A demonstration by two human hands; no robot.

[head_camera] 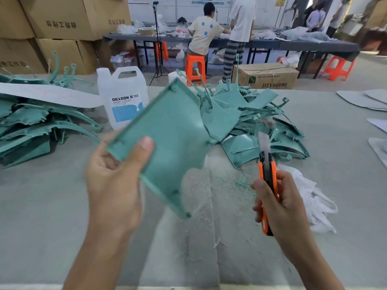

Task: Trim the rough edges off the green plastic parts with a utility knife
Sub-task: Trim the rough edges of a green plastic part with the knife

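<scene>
While the left hand (113, 181) pinches the green plastic part (167, 130) at its near-left corner, thumb (144, 147) flat on the top face and fingers underneath, the panel hangs tilted above the table (41, 216). A raised rim runs along its left and lower edges. The right edge is curved, with a small nub sticking out.

Right hand (287, 204) is wrapped round the orange utility knife (268, 181), blade (264, 143) extended, pointing up, blurred. Knife and part are apart, with an open gap between the blade and the panel's right edge. Green shavings (240, 183) lie on the table in that gap.

Crowded otherwise: pile of green parts (251, 114) just behind, second pile (31, 126) at far left, plastic jug (123, 101) behind the panel, white cloth bundle (314, 201) just right of the knife hand.
</scene>
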